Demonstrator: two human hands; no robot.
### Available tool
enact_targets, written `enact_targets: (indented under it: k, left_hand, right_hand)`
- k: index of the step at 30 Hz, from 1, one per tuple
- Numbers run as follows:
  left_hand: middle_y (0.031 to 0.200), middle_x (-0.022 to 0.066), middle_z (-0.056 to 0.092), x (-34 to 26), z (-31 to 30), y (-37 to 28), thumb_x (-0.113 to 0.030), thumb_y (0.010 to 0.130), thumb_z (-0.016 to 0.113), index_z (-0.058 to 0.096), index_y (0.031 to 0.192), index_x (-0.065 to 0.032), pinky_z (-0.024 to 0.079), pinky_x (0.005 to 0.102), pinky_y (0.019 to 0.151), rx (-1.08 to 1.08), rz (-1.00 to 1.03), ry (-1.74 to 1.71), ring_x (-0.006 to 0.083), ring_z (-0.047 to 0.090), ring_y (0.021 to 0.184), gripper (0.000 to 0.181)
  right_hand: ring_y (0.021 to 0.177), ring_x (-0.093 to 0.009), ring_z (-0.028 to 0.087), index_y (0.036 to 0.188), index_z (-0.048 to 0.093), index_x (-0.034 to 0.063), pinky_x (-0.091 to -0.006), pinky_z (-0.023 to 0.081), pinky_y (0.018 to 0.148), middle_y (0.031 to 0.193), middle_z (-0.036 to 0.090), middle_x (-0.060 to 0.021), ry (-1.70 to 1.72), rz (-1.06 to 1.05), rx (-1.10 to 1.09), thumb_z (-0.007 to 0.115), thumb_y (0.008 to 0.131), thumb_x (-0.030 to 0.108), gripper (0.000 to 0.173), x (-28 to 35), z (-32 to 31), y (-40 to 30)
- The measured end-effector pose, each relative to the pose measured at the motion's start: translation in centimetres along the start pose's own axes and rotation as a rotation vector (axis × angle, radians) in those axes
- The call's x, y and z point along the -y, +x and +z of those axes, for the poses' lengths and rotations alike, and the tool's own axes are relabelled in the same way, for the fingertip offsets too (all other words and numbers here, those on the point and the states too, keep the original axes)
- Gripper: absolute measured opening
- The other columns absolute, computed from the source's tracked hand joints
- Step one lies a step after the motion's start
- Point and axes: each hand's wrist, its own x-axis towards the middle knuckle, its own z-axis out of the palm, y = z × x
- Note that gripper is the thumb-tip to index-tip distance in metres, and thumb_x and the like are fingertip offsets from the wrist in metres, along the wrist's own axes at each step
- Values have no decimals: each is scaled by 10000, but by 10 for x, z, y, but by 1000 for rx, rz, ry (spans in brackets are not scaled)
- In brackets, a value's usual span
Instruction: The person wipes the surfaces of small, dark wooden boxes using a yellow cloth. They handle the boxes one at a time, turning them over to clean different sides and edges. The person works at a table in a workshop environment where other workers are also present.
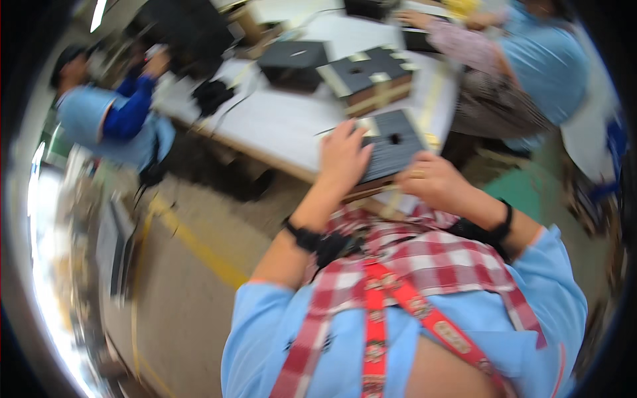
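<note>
Directly before me, at the near edge of the white-topped table, lies a box (pixel 390 149) with a dark grey grained top, a round hole and brown sides. My left hand (pixel 344 154) rests on its left side, fingers bent over the top beside a strip of pale masking tape (pixel 369 127). At the near right corner is my right hand (pixel 433 180), its fingers curled together against the edge; what they pinch, if anything, is hidden. A similar box (pixel 371 74) with several tape strips stands just behind. The picture is blurred by motion.
A dark box (pixel 293 62) stands further back on the table (pixel 278 119), near a black bundle (pixel 213 95) with a cable. A co-worker in light blue (pixel 542 64) works at the right side. Another person (pixel 109 109) stands at the left.
</note>
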Motion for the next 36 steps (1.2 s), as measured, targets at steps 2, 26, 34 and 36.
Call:
enact_targets:
  k: [2,26,34,36]
  left_hand:
    - [1208,141,538,-14,-17,-12,-281,839,610,574,1163,-83,380,395,923,164,52,30,290,508,1122,381]
    - [579,152,620,1,-4,54,-455,917,390,672,607,-69,495,409,530,-42,-172,434,332,624,542,570]
    - [823,226,655,39,-12,57,-510,930,311,693,805,-13,486,464,720,277,-475,237,392,629,827,639]
    - [842,222,654,34,-13,54,-512,929,311,695,819,-28,481,463,731,291,-438,197,395,621,838,627]
  right_hand:
    - [703,-199,577,783,573,55,-339,426,750,750,597,-44,127,34,-60,599,723,73,68,2,3,13]
    - [776,-211,597,816,634,26,-327,494,725,855,662,-47,59,247,-40,664,708,41,113,35,-38,-4]
    - [751,-201,618,842,653,9,-274,493,677,834,661,-79,82,490,-151,637,772,0,73,44,-82,-29]
    - [742,-167,616,864,660,-1,-260,488,668,825,663,-76,185,648,-186,633,791,16,80,41,-83,-31]
